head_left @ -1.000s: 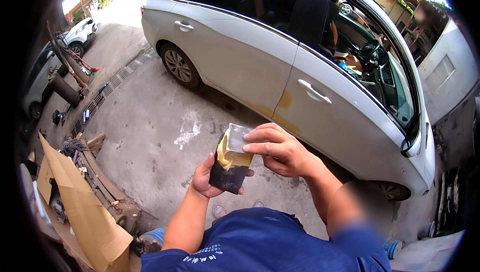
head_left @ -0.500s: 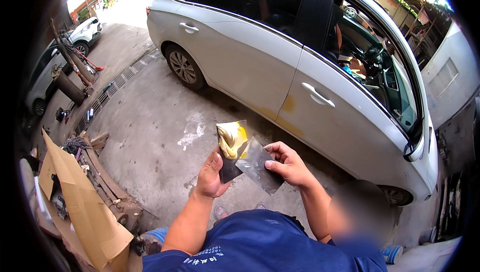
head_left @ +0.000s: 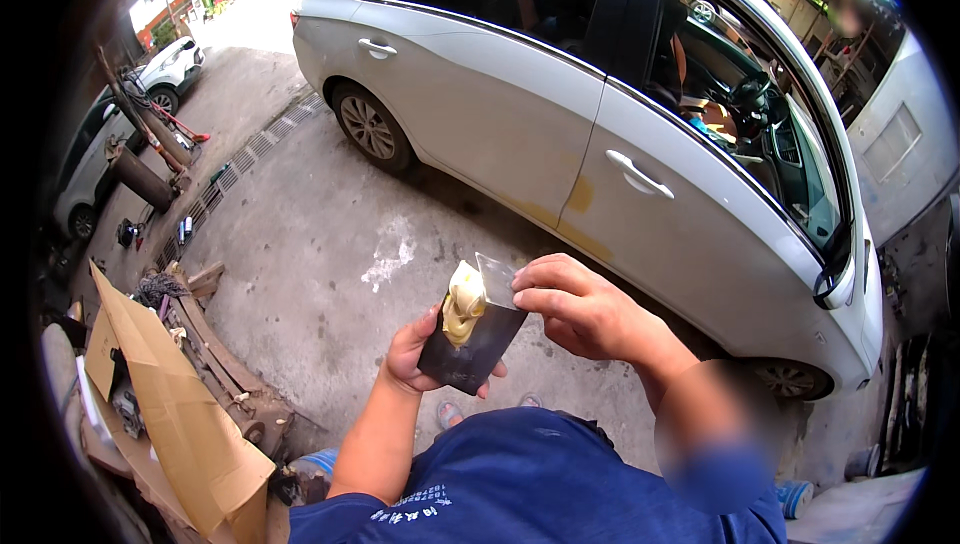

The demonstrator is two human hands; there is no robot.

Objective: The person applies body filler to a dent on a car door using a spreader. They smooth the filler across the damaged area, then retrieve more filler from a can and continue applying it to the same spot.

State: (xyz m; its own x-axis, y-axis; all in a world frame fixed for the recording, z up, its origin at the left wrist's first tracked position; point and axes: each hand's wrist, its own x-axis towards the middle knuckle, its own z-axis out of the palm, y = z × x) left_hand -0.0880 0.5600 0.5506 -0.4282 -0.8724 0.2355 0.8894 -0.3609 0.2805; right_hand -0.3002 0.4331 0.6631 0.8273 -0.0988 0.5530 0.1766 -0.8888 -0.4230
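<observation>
My left hand point(head_left: 408, 352) grips a dark flat putty plate point(head_left: 465, 366) from below and the side, its thumb at the near edge. On the plate sits a thick, cream-coloured lump of putty point(head_left: 465, 296) streaked with yellow. My right hand point(head_left: 592, 310) pinches a thin, shiny putty spreader point(head_left: 497, 279) by its right edge. The spreader stands tilted against the far side of the plate, beside the putty; its lower edge is hidden. Beyond my hands, the white car point(head_left: 490, 114) has yellowish patches point(head_left: 590, 239) low on its two doors.
At the left a cardboard sheet point(head_left: 170, 414) leans over scrap and a curved rusty metal part point(head_left: 215, 369). A drain grate point(head_left: 245, 159) crosses the concrete floor. Another white car point(head_left: 130, 134) stands far left. A blue-and-white bucket point(head_left: 793, 497) is at lower right.
The spreader has moved from the plate's near right to its far side, turned steeper. My right hand has swung over, knuckles up. The putty is gathered into a taller lump; the plate has tilted.
</observation>
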